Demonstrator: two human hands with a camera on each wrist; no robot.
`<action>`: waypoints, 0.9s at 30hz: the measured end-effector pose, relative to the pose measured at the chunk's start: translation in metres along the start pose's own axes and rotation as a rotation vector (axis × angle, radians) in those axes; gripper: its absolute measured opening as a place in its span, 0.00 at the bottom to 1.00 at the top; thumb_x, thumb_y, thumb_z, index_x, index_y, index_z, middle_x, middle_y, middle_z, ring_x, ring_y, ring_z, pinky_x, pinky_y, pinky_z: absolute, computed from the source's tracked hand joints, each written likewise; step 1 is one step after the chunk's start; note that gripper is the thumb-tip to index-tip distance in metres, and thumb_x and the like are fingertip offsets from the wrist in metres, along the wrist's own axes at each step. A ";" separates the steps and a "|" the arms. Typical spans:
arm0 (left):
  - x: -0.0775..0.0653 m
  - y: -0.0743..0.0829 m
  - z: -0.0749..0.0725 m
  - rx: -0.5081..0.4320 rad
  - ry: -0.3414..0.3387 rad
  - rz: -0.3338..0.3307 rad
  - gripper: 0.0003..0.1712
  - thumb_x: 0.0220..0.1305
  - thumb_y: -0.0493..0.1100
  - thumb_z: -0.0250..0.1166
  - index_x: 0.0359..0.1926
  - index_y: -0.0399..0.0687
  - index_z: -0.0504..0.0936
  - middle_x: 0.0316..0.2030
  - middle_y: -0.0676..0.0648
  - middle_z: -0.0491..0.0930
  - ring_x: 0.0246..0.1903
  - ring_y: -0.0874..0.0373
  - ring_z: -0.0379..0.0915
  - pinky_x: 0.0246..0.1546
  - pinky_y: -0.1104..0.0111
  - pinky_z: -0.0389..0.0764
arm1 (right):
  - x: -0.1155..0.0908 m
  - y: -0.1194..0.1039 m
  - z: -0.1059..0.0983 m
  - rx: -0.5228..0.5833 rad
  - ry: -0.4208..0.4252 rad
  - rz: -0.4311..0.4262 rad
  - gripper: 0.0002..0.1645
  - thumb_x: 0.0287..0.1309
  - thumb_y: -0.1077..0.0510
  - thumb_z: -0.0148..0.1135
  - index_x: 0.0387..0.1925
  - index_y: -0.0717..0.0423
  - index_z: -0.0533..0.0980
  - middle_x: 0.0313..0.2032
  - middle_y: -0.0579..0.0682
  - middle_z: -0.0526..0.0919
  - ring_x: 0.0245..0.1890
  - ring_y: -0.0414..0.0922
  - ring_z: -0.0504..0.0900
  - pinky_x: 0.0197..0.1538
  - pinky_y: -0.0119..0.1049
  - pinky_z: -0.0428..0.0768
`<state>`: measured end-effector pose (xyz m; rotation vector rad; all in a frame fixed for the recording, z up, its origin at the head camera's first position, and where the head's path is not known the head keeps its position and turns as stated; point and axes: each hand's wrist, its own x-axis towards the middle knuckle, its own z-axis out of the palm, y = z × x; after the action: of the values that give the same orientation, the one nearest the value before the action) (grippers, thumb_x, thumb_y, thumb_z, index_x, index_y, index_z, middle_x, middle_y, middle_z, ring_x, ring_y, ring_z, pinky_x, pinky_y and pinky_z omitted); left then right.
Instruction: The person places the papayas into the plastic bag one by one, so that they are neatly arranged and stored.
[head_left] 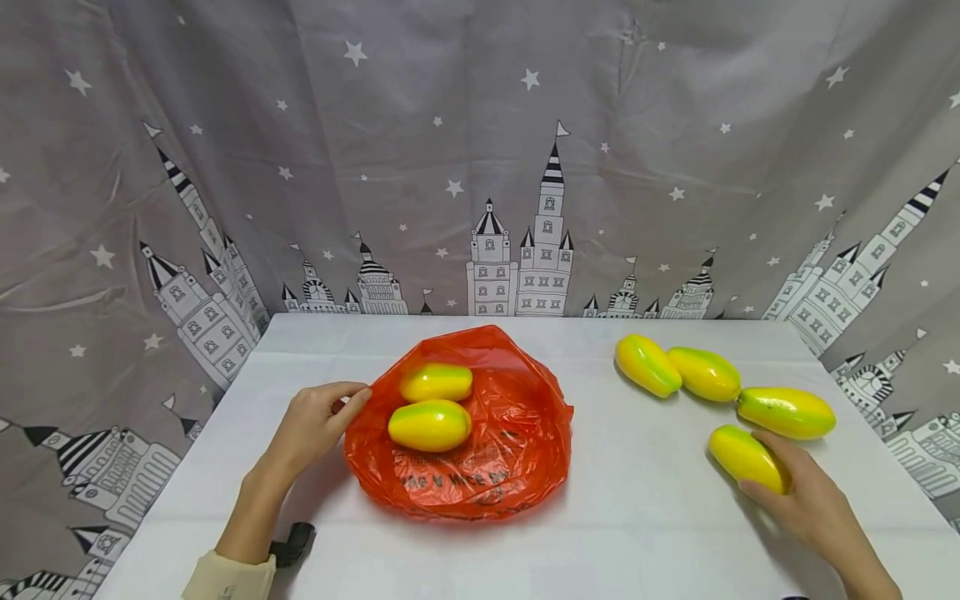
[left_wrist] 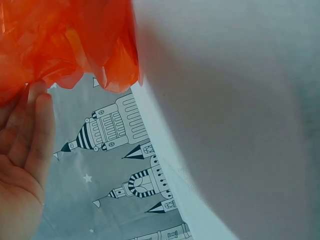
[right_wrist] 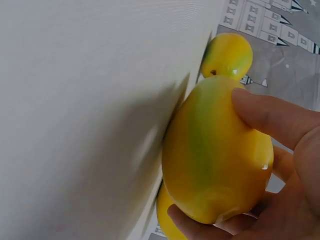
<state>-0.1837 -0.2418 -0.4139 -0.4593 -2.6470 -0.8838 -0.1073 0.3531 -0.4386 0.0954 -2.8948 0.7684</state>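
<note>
One fruit (head_left: 741, 457) is in the right hand (head_left: 808, 500), clamped between the thumb on one side and the fingers on the other, as the right wrist view also shows. It sits at the far-left side of this hand, and its long axis runs on a slant, from far left to near right, toward the palm. Whether it touches the worktop (head_left: 630, 525) or is a little above it, I cannot tell surely.

The red bag (head_left: 517, 417) lies to the left of the right hand, well apart, with its mouth open upward. The left hand (head_left: 315, 425) is much nearer to it: thumb and fingertips come together on the left rim and seem to pinch it. Inside, just to the right of the left hand, lie at least two fruits, the far fruit (head_left: 438, 382) and the near fruit (head_left: 427, 427), both with the long axis roughly from left to right.

Just beyond the right hand is a loose fruit (head_left: 787, 412), long axis nearly sideways. Farther, to the left of it, are the middle fruit (head_left: 705, 374) and the end fruit (head_left: 647, 365), slanting. Beyond both hands hangs a gray curtain (head_left: 637, 167).
</note>
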 end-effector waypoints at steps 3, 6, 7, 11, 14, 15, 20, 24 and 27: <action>0.000 0.000 0.000 0.000 0.004 0.001 0.11 0.68 0.41 0.64 0.44 0.38 0.87 0.39 0.42 0.86 0.32 0.53 0.80 0.35 0.58 0.84 | 0.001 -0.002 0.001 0.016 -0.002 -0.007 0.42 0.54 0.57 0.73 0.65 0.68 0.64 0.60 0.74 0.67 0.55 0.70 0.68 0.50 0.70 0.64; 0.000 0.000 0.000 -0.003 0.008 0.004 0.12 0.68 0.41 0.64 0.45 0.38 0.87 0.39 0.42 0.86 0.32 0.53 0.81 0.35 0.58 0.84 | 0.003 -0.005 0.002 0.034 0.001 -0.016 0.42 0.54 0.57 0.73 0.66 0.68 0.64 0.61 0.74 0.66 0.56 0.71 0.67 0.51 0.70 0.64; 0.001 0.000 0.000 -0.002 0.010 0.006 0.12 0.68 0.41 0.64 0.45 0.38 0.87 0.39 0.42 0.86 0.32 0.52 0.81 0.35 0.58 0.84 | 0.004 -0.007 0.002 0.036 0.001 -0.018 0.42 0.54 0.57 0.73 0.66 0.68 0.64 0.62 0.74 0.66 0.57 0.72 0.66 0.51 0.71 0.63; 0.001 0.000 0.000 0.002 0.019 0.018 0.11 0.68 0.40 0.64 0.44 0.37 0.87 0.38 0.41 0.86 0.30 0.53 0.80 0.33 0.59 0.84 | 0.005 -0.010 0.002 0.038 0.004 -0.028 0.42 0.55 0.56 0.72 0.66 0.67 0.64 0.63 0.74 0.65 0.58 0.73 0.65 0.52 0.71 0.63; 0.002 0.000 -0.001 0.006 0.021 0.025 0.11 0.68 0.40 0.64 0.44 0.37 0.87 0.38 0.41 0.86 0.29 0.54 0.80 0.32 0.60 0.84 | 0.004 -0.012 0.001 0.041 0.008 -0.032 0.42 0.55 0.56 0.72 0.67 0.66 0.64 0.63 0.74 0.65 0.57 0.73 0.65 0.51 0.72 0.63; 0.002 0.000 -0.001 0.006 0.020 0.026 0.11 0.68 0.40 0.64 0.44 0.37 0.87 0.38 0.41 0.86 0.29 0.54 0.80 0.32 0.60 0.84 | 0.003 -0.013 0.000 0.042 0.011 -0.036 0.42 0.55 0.57 0.72 0.67 0.66 0.64 0.63 0.74 0.65 0.57 0.73 0.66 0.51 0.71 0.63; 0.001 0.000 -0.001 0.004 0.013 0.014 0.12 0.68 0.40 0.64 0.44 0.36 0.87 0.39 0.40 0.86 0.31 0.52 0.81 0.34 0.57 0.84 | 0.000 -0.016 0.000 0.054 0.038 -0.072 0.41 0.54 0.59 0.72 0.67 0.65 0.65 0.62 0.73 0.66 0.56 0.72 0.66 0.50 0.71 0.64; 0.001 0.000 -0.001 0.004 0.010 0.007 0.12 0.68 0.40 0.64 0.45 0.36 0.87 0.39 0.40 0.86 0.32 0.51 0.81 0.35 0.57 0.84 | -0.001 -0.020 -0.001 0.059 0.054 -0.086 0.42 0.55 0.59 0.72 0.68 0.65 0.63 0.63 0.73 0.66 0.57 0.73 0.66 0.51 0.71 0.63; 0.001 -0.001 0.000 0.001 0.012 0.009 0.11 0.68 0.40 0.64 0.44 0.37 0.87 0.39 0.41 0.86 0.31 0.52 0.81 0.34 0.58 0.84 | -0.002 -0.024 -0.002 0.052 0.059 -0.083 0.43 0.55 0.58 0.72 0.68 0.66 0.62 0.63 0.73 0.66 0.57 0.73 0.66 0.51 0.71 0.63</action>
<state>-0.1845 -0.2424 -0.4136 -0.4641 -2.6322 -0.8802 -0.1028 0.3335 -0.4260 0.1933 -2.7963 0.8181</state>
